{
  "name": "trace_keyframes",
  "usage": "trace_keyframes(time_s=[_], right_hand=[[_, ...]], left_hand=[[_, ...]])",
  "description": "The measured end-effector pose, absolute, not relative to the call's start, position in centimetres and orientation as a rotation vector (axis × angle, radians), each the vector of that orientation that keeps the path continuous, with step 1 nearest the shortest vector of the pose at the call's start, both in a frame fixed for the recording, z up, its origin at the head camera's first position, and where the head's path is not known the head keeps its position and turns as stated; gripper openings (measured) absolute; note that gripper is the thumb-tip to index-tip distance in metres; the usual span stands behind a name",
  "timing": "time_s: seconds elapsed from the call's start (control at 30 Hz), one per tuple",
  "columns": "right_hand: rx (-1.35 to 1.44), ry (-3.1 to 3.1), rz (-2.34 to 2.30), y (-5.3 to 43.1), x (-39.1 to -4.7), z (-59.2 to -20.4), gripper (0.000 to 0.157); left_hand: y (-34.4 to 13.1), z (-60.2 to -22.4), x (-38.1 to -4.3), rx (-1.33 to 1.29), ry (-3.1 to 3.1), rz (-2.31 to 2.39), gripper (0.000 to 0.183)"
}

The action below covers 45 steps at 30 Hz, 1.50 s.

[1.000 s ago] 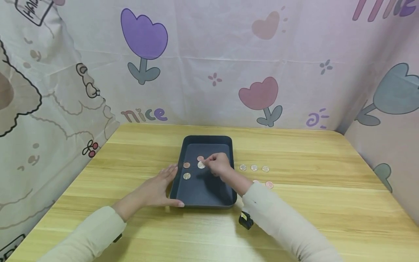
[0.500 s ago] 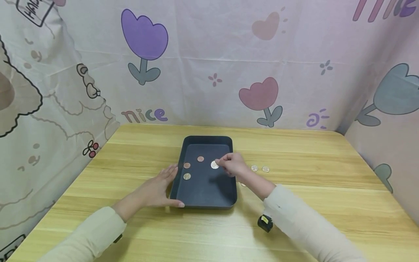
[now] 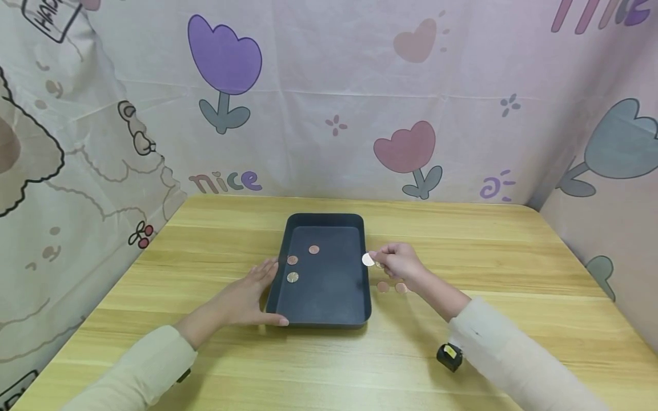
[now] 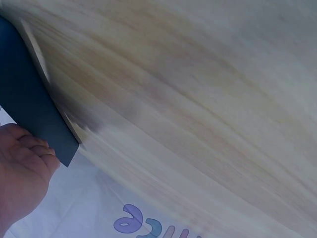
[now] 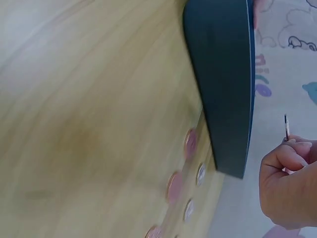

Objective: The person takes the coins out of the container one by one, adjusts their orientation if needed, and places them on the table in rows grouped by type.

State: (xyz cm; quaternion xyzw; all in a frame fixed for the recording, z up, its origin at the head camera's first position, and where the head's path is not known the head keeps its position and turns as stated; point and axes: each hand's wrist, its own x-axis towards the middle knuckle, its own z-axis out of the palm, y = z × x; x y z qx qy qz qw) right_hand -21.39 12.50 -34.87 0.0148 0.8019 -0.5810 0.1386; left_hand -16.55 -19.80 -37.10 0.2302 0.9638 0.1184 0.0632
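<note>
Between thumb and fingertips my right hand pinches a shiny silver coin, held over the right rim of a dark rectangular tray. Seen edge-on in the right wrist view, the coin stands upright above the fingers. My left hand rests against the tray's left side, fingers along the wall and thumb at the near left corner. Inside the tray lie a copper coin, a second copper coin near the left wall, and a silver-gold coin below it.
Right of the tray, copper coins lie on the wooden table. Silver coins form another row beside copper ones in the right wrist view; my right hand mostly hides them from the head. A patterned cloth hangs behind.
My right hand has moved rightward with the silver coin, from beside the upper copper coin in the tray to the right rim. The left hand and tray have stayed put.
</note>
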Motion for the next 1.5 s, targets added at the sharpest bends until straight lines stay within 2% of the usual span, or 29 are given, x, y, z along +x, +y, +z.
trace_keyframes(time_s=[0.67,0.97,1.17,1.5], right_hand=[[0.136,2.442,-1.555,20.7,-21.3,-36.3,0.017],[0.185,2.464,-1.526,23.4,-21.6,-36.9,0.029],[0.246,2.457,-1.534,24.6,-21.9,-37.7,0.02],[0.368,2.522,-1.426,25.5,-22.9,-38.9,0.02]], left_hand=[[-19.8,-36.9,-16.4,0.68,2.914,0.341,0.12],[-19.8,-37.0,-16.5,0.695,2.917,0.335,0.119],[-19.8,-37.0,-16.3,0.689,2.917,0.344,0.119],[-19.8,-37.1,-16.4,0.694,2.922,0.329,0.119]])
